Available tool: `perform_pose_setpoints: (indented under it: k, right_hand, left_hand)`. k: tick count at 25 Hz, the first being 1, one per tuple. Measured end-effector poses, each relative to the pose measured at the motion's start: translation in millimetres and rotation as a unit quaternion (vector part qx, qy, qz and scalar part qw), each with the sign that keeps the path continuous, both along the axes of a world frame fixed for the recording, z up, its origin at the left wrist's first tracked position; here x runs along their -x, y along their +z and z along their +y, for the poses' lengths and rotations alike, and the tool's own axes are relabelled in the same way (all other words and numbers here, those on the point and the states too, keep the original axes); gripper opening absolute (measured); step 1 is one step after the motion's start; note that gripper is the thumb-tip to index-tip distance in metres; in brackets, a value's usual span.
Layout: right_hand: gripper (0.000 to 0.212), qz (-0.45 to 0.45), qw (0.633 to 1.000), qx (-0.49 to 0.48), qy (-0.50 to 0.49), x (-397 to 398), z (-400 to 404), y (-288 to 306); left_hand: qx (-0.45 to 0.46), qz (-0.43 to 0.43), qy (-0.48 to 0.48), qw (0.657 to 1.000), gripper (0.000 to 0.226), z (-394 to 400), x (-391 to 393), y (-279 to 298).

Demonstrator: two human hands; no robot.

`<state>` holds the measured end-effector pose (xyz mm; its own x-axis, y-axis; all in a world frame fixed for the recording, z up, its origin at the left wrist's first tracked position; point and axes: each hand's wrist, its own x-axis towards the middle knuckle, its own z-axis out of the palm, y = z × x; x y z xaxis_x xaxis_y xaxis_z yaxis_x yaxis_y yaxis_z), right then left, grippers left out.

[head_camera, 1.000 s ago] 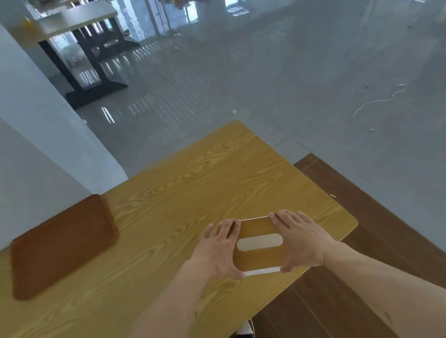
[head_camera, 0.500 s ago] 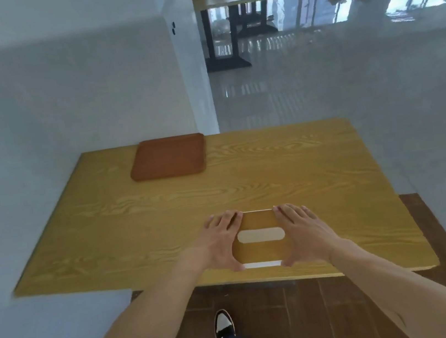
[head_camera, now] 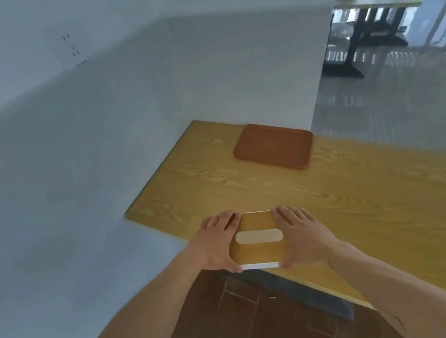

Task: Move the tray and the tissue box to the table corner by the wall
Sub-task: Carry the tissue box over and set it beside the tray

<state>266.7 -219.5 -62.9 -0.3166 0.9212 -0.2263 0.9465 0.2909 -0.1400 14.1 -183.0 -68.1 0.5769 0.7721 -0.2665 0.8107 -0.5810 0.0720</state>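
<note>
Both hands, left (head_camera: pixel 218 244) and right (head_camera: pixel 302 234), clasp the box (head_camera: pixel 260 251) at the table's (head_camera: pixel 366 205) near edge; the tray (head_camera: pixel 273 146) lies by the wall.

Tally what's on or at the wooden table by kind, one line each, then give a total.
Tray: 1, brown, lying by the wall.
Tissue box: 1, held at the near table edge.
Hands: 2, left hand and right hand, one on each side of the box.
Total: 4
</note>
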Motion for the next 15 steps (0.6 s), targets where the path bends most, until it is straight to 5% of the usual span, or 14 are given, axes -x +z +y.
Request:
perform_pose_setpoints:
  k: [8,15]
  right_hand:
    - [0.131,0.0,0.999,0.0,0.039,139.7,52.7,-4.6]
    - [0.132,-0.01,1.0,0.011,0.023,187.1,83.4,-12.9]
  left_hand:
    - [-0.006,-0.013,0.032,0.999,0.126,34.8,142.6,-7.5]
    - [0.013,-0.015,0.017,1.0,0.127,75.1,189.6,-19.7]
